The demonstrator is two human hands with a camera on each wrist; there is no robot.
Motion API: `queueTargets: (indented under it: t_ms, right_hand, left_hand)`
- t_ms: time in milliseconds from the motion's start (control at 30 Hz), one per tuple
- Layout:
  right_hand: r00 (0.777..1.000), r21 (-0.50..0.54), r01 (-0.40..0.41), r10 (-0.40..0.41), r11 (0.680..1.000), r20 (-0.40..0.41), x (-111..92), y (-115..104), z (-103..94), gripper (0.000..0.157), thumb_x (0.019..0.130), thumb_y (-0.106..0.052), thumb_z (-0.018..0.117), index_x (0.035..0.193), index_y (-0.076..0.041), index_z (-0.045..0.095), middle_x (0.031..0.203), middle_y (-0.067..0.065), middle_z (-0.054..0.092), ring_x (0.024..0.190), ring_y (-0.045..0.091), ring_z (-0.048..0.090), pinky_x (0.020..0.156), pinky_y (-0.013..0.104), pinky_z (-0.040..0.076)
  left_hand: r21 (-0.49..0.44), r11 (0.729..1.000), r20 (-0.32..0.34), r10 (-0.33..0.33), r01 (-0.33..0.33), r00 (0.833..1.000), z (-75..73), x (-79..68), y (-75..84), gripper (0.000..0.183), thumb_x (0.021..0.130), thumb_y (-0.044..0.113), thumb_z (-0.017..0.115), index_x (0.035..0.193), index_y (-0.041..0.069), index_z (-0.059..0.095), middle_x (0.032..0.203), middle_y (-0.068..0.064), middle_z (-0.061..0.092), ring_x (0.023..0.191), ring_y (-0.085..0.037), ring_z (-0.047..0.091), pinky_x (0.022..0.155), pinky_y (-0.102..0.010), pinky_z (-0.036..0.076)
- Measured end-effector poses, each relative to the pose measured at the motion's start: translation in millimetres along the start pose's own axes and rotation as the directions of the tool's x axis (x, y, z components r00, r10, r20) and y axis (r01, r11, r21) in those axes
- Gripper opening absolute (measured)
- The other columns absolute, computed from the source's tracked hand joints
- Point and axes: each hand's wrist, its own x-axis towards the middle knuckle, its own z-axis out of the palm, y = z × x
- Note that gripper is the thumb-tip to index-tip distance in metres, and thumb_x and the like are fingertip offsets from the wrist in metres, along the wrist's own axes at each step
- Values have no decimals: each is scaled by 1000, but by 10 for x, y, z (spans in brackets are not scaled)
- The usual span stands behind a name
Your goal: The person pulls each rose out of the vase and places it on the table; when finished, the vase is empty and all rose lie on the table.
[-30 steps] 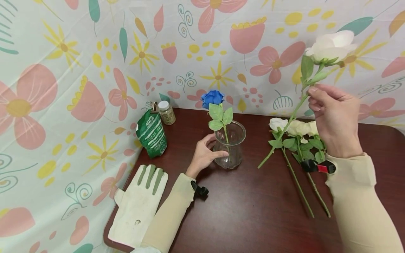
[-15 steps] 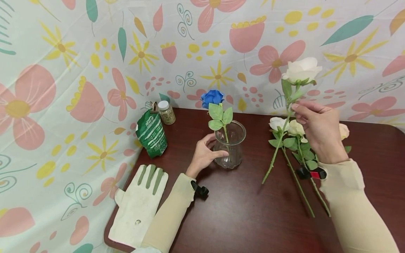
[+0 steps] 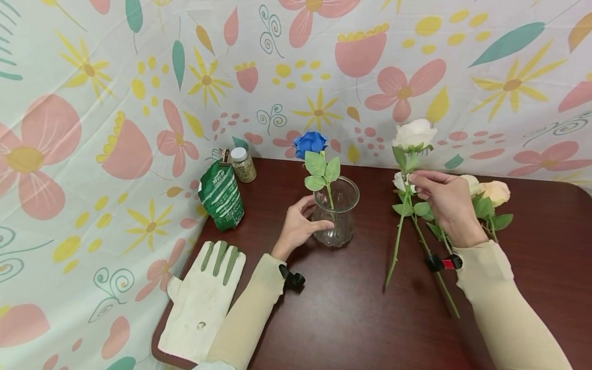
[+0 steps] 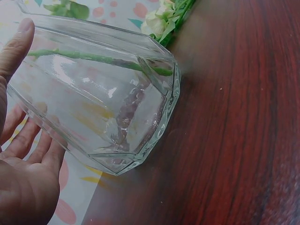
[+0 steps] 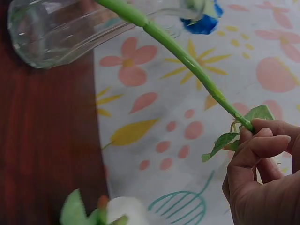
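My left hand (image 3: pixel 298 226) holds a clear glass vase (image 3: pixel 344 231) by its side, thumb in front and fingers behind. Faceted walls and a thick base show on the vase (image 4: pixel 136 154) in the left wrist view. A blue rose (image 3: pixel 311 144) stands in it, leaning left, its green stem (image 4: pixel 84 56) visible through the glass. Between thumb and fingers, my right hand (image 3: pixel 448 200) pinches a white rose (image 3: pixel 414 133) just below the bloom. That rose's thorny stem (image 5: pixel 183 56) hangs down, right of the vase and apart from it.
Behind and under my right hand lie several more roses, among them a peach one (image 3: pixel 496 192). A green bag (image 3: pixel 223 198), a small jar (image 3: pixel 243 165) and a white work glove (image 3: pixel 201 303) are at the left of the dark wooden table (image 3: pixel 351 318). A floral cloth (image 3: pixel 277 67) hangs behind.
My right hand has come left and down with the white rose, lowering its bloom and bringing the stem more upright. The left hand, vase and blue rose have stayed put.
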Motion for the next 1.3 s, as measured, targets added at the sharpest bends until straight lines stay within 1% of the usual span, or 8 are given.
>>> queueTargets:
  t_ms: [233, 433, 533, 633, 867, 1100, 1200, 1300]
  right_hand:
    - [1000, -69, -20, 20, 997, -2, 64, 191, -63, 10, 96, -1, 82, 97, -9, 88, 88, -8, 81, 67, 2, 67, 58, 13, 57]
    - [997, -189, -71, 70, 979, -9, 107, 290, -108, 11, 97, -9, 83, 93, -18, 89, 81, -13, 79, 63, 0, 64, 54, 13, 53]
    - [997, -190, -77, 79, 979, 1, 127, 338, -113, 16, 97, -5, 81, 91, -18, 89, 79, -13, 78, 64, -1, 64, 56, 13, 53]
    - [996, -195, -80, 84, 978, 12, 153, 387, -124, 20, 98, -3, 79, 89, -19, 88, 82, -14, 78, 66, -2, 64, 60, 12, 55]
    - [993, -281, -98, 111, 955, 29, 196, 498, -159, 18, 98, -7, 80, 91, -22, 87, 90, -17, 79, 68, -5, 64, 60, 11, 56]
    - [992, -298, -108, 123, 948, 32, 240, 587, -185, 19, 98, -5, 79, 88, -19, 86, 86, -16, 79, 68, -5, 62, 60, 11, 54]
    - [991, -333, -112, 128, 936, 26, 262, 608, -197, 17, 99, -7, 79, 89, -19, 86, 82, -16, 78, 67, -4, 60, 59, 11, 52]
    - [990, -386, -122, 140, 914, 19, 286, 621, -208, 15, 100, -10, 79, 90, -20, 86, 80, -18, 76, 67, -5, 60, 60, 10, 53]
  left_hand:
    - [-1, 1000, 3, -3, 3, 1000, -4, 0, -6, 67, 82, 0, 95, 143, 2, 66, 142, -23, 69, 140, -36, 65, 126, -41, 52]
    - [4, 1000, 4, -6, 6, 1000, -7, -3, -12, 68, 82, 3, 95, 143, 3, 66, 143, -22, 69, 140, -36, 65, 126, -41, 53]
    - [2, 1000, 3, -6, 6, 1000, -7, -4, -16, 68, 82, 3, 95, 143, 3, 66, 142, -22, 69, 140, -36, 65, 125, -40, 53]
    - [1, 1000, -1, -6, 6, 1000, -7, -2, -17, 68, 82, 2, 95, 143, 3, 66, 142, -22, 70, 140, -36, 65, 125, -40, 53]
    - [10, 1000, -3, -9, 9, 1000, -5, -5, -16, 68, 82, 3, 95, 143, 3, 66, 142, -21, 70, 140, -35, 66, 125, -41, 53]
    - [9, 1000, 5, -6, 6, 1000, -9, -8, -12, 68, 83, 5, 95, 145, 2, 65, 144, -22, 69, 141, -36, 65, 126, -45, 52]
    - [14, 1000, 5, -8, 8, 1000, -11, -5, -14, 69, 83, 6, 95, 145, 0, 64, 144, -21, 69, 141, -36, 64, 126, -45, 52]
    - [18, 1000, 6, -7, 7, 1000, -12, 0, -22, 70, 83, 5, 95, 146, -1, 64, 144, -22, 68, 141, -36, 64, 127, -45, 52]
